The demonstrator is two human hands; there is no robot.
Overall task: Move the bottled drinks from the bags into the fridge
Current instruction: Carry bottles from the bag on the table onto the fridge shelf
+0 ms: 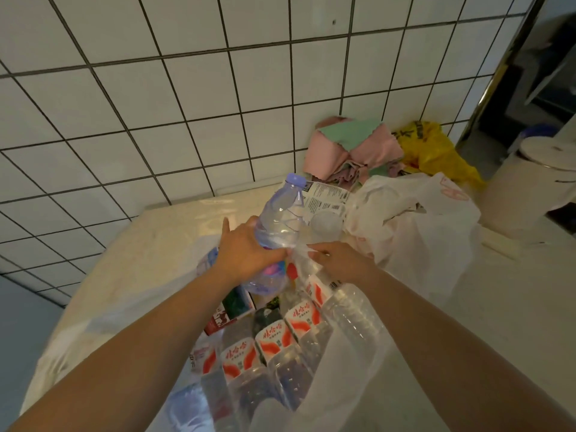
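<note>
- Head view: the left hand [249, 254] grips a clear bottle [280, 226] around its middle, fingers curled round it; the bottle tilts with its pale blue cap [296, 179] toward 12 o'clock, above the open mouth of a bag [314, 397].
- The right hand [341, 260], just beside the bottle at 3 o'clock, pinches the thin plastic of the bag's edge.
- The bag lies on the tabletop [131, 263] at 6 o'clock from the hands; inside it is a row of water bottles [280, 341] with red-and-white labels, lying side by side, and a larger clear bottle at their right.
- A dark red and green carton [232, 310] shows in the bag at 7 o'clock from the gripped bottle.
- A second, crumpled white bag [427, 219] sits at 3 o'clock from the hands.
- A printed slip [327, 194] lies just beyond the gripped bottle, touching the white bag.
- Pink and green cloths [352, 148] are heaped against the tiled wall [156, 88] at 1 o'clock; a yellow bag [436, 151] lies just beside them.
- A white bin [526, 182] stands at 3 o'clock, at the frame's edge.
</note>
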